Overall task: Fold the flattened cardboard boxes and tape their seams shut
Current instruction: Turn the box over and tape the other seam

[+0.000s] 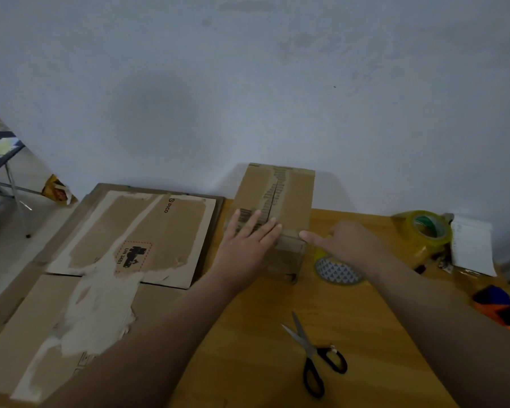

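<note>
We look down on a yellow wooden table (248, 334) set against a pale wall. Its left side is covered by the flattened cardboard boxes (80, 307), stacked, the top sheet (147, 231) torn pale in patches and bearing a red-bordered label. The folded box (292, 198) stands at the middle of the far edge, just beside that stack, with its top flaps closed along a centre seam.

Our left hand (248, 242) lies flat on the box's top at its near edge, fingers straight and spread, holding nothing. Our right hand (348, 242) reaches to the box's near right top corner with the index finger stretched out and touching it. The other fingers curl under, and we cannot tell whether they hold anything.

At the far right corner sit a yellow tape roll (424, 234) and a white packet (471, 245). An orange and blue cloth (498, 307) lies at the right edge. A patterned tape roll (336, 272) lies under our right wrist, near the box. Black-handled scissors (315, 357) lie toward the near edge, blades apart.
</note>
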Tool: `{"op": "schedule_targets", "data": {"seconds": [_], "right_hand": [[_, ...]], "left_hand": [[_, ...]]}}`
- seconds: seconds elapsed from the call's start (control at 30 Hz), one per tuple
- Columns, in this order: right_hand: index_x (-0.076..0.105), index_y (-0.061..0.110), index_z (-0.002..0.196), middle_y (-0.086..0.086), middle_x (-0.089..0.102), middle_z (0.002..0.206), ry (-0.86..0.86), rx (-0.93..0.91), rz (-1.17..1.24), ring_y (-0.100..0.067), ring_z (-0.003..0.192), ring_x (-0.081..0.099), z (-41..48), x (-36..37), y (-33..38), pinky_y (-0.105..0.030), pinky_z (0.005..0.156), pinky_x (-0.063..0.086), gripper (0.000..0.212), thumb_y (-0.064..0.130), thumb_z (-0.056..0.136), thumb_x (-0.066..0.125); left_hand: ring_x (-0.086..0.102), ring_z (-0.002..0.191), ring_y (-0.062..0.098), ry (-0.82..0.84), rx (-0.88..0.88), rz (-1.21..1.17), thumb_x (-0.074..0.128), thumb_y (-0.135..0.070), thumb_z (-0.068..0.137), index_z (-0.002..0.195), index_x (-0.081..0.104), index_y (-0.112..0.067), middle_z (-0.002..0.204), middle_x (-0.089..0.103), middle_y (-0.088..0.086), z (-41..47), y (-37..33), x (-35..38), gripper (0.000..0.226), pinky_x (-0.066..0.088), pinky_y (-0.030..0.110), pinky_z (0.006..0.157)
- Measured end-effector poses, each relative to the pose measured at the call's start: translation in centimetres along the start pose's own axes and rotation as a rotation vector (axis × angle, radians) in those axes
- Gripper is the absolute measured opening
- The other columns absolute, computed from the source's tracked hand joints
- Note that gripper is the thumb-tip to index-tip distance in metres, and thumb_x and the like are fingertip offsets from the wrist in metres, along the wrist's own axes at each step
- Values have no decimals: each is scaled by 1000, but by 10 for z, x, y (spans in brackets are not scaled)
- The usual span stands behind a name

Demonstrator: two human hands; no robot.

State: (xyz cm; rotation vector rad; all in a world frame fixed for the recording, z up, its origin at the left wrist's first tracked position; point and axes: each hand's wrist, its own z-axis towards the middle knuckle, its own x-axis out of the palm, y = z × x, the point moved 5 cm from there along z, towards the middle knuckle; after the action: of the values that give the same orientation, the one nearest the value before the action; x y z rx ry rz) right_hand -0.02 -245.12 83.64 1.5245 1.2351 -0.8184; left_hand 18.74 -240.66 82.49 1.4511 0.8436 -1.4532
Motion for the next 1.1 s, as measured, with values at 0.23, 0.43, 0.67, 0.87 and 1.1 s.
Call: {"op": "schedule_targets", "data": {"seconds": [0.23,0.43,0.67,0.87,1.1], "right_hand": [[43,8,74,-14,39,75,177,-82,389,-23,69,43,-38,25,16,-36,69,35,43,32,106,30],[55,-3,104,-19,56,104,205,-32,471,-33,100,55,-44,45,16,-40,85,42,44,33,105,31],[39,5,143,-10,37,151,352,4,706,-28,134,39,-58,60,22,-34,107,34,52,39,105,33],[44,12,72,-8,41,67,299,-1,783,-23,64,43,-53,59,36,-37,71,41,44,41,103,36],[61,19,116,-2,62,116,-463,-443,-37,-22,109,56,-44,4,32,-35,95,40,35,39,101,37]], "left_hand": [[5,146,33,54,22,4,31,-52,87,150,24,-34,157,24,2,-3,33,3,65,-17,53,111],[8,147,17,88,-230,-348,1,-48,94,150,26,-30,159,18,2,2,-3,-12,63,-6,36,119],[-6,148,23,264,-65,-202,16,-51,101,148,17,-45,161,1,-1,33,-24,-10,47,-21,59,106],[14,143,28,66,-286,-438,39,-45,99,143,37,-29,157,19,5,31,-19,-18,46,12,49,114],[48,121,29,276,-840,-1505,56,-53,89,144,27,-23,141,41,9,-27,-27,21,69,44,46,101]]}}
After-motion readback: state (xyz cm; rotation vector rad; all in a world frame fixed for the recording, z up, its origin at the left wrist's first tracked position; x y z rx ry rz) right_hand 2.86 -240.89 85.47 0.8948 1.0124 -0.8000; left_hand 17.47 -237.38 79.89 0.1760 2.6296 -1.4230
